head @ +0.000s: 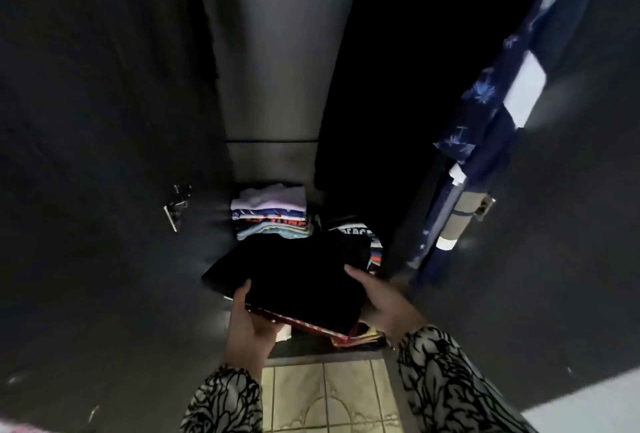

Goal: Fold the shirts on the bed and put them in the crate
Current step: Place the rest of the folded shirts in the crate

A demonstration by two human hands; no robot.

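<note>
I hold a stack of folded shirts [294,283] in front of an open dark wardrobe, a black shirt on top and red and coloured ones under it. My left hand [251,321] grips the stack's near left edge, thumb on top. My right hand [384,304] grips its right side, thumb on top too. Behind the stack, a pile of folded shirts [270,212] with a white one on top sits on a low shelf. A second folded pile [363,238] lies to its right, partly hidden. No crate or bed is in view.
The left wardrobe door [104,155] stands open with a metal latch [176,207]. The right door [571,224] is open too, with blue patterned clothes [485,103] hanging by it. Pale floor tiles [329,394] lie below my hands.
</note>
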